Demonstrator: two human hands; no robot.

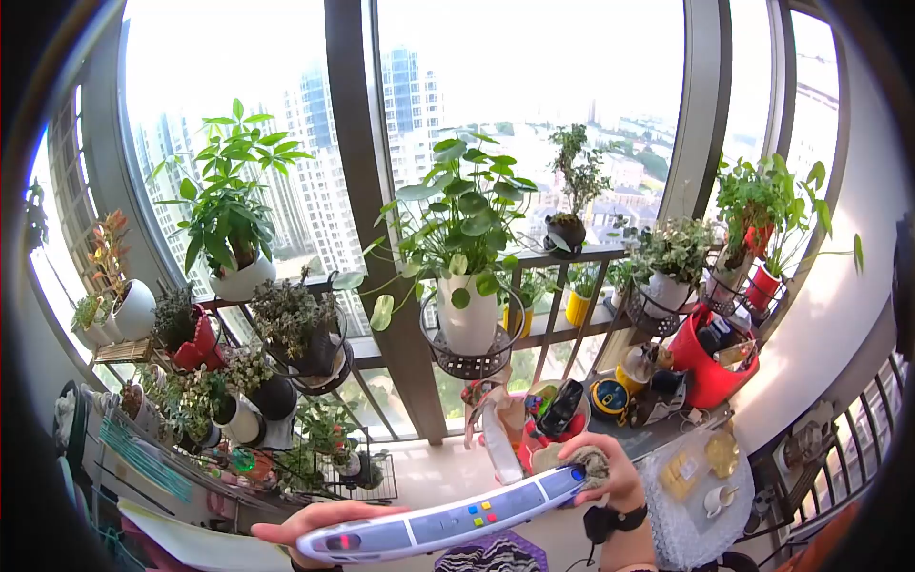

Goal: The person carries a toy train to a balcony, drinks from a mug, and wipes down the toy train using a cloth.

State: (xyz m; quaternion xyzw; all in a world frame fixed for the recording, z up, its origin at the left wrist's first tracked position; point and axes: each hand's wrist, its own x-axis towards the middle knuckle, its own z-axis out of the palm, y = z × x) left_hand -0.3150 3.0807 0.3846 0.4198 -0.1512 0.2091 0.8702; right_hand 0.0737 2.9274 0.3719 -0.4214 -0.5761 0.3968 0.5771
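Left hand (315, 520), fingers extended, supports left end of long white-and-grey object (443, 524), near side, center. Right hand (621, 479) closed around its right end, gripping crumpled grey-green cloth (592, 465) against it. Red, yellow, green and blue squares on its face. Right: bubble-wrapped surface (681, 536) bearing small white cup (720, 500); red tub (701, 365) farther back. Far: potted plants (469, 315) along window railing (599, 254).

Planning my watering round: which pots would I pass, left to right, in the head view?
Round white pot, leafy tree's pot, large dark pot, tall white pot, small dark pot, small-leaved plant's white pot, rightmost red pot. Overlapping pots are left out.
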